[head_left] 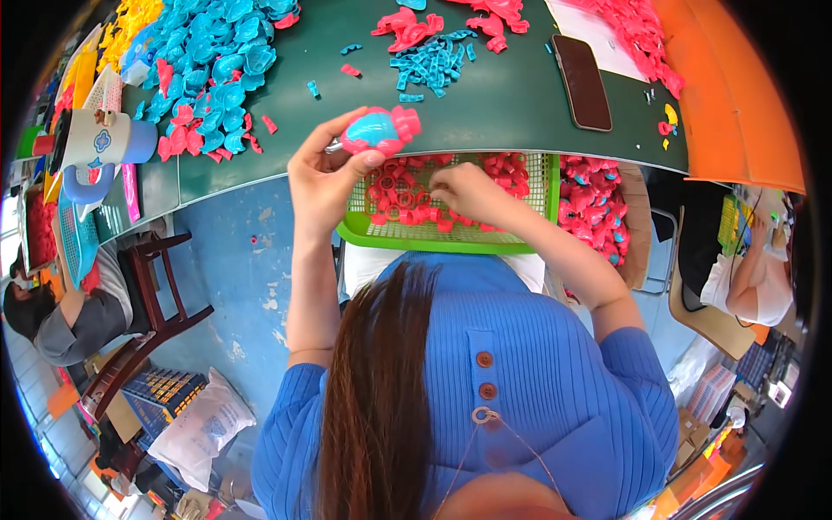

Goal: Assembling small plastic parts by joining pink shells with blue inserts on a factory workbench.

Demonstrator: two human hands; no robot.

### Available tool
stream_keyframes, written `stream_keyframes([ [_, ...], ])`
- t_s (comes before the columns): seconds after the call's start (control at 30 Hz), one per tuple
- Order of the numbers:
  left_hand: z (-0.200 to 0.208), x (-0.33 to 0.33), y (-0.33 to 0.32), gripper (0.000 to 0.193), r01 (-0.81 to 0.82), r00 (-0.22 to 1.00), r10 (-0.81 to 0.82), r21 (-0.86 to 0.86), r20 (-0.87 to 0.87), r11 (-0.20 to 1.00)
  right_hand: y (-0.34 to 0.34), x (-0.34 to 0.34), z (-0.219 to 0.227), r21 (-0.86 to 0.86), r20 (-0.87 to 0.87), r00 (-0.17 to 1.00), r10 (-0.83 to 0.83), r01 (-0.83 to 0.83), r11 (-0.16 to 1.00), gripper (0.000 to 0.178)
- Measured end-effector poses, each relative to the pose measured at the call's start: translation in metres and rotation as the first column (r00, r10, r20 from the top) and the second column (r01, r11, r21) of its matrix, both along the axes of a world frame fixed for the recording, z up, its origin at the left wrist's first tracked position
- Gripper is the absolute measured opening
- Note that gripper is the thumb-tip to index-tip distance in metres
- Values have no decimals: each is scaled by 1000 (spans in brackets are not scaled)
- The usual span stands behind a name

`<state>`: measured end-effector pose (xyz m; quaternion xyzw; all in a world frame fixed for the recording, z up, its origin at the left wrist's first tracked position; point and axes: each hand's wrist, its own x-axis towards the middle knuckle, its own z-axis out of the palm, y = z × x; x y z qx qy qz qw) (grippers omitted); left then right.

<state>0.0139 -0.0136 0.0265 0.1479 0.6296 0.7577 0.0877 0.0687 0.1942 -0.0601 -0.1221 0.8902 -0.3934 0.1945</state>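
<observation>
Clock positions are read about the centre of view. At 12 we note a bright green rectangular plastic lattice basket [433,247] holding loose small pink plastic rings [403,199]; at 3, a brown cardboard box [637,230] contains glossy pink plastic pieces with some blue [594,212]. At 11, our left hand [329,173] has thumb and fingers clamped on a rounded pink-and-blue plastic toy piece [374,132], raised over the basket's 11 o'clock corner. Our right hand [468,191], at 1, is in the basket, fingertips curled together; we cannot tell whether they pinch a ring. The dark green tabletop [329,65] hides the basket's far side, and our right forearm covers part of the box's contents. A silvery bit [334,146] by the left fingers is hard to make out. The tabletop's curved edge passes just beyond both hands; bare surface lies at 11, open blue floor [247,260] at 9.
</observation>
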Motion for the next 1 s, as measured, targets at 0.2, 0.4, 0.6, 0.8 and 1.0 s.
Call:
stream_keyframes([
  [0.2, -6, 11, 4, 46, 30, 999, -28, -46, 43, 998, -25, 1, -40, 97, -273, 961, -48, 77, 992, 9],
  [0.4, -17, 13, -2, 49, -1, 999, -2, 47, 51, 999, -13, 9, 64, -246, -171, 958, -229, 184, 952, 11],
  [0.6, -11, 16, 19, 51, 147, 986, -152, 81, 65, 986, 9, -2, 115, -665, 185, 839, -511, 490, 563, 11],
  [0.8, -10, 12, 27, 51, 163, 979, -173, 93, 108, 982, 17, -6, 113, -648, 206, 837, -507, 505, 570, 14],
  [1.0, -12, 10, 30, 53, 143, 983, -155, 117, 99, 983, 13, -6, 115, -669, 199, 844, -498, 488, 560, 17],
])
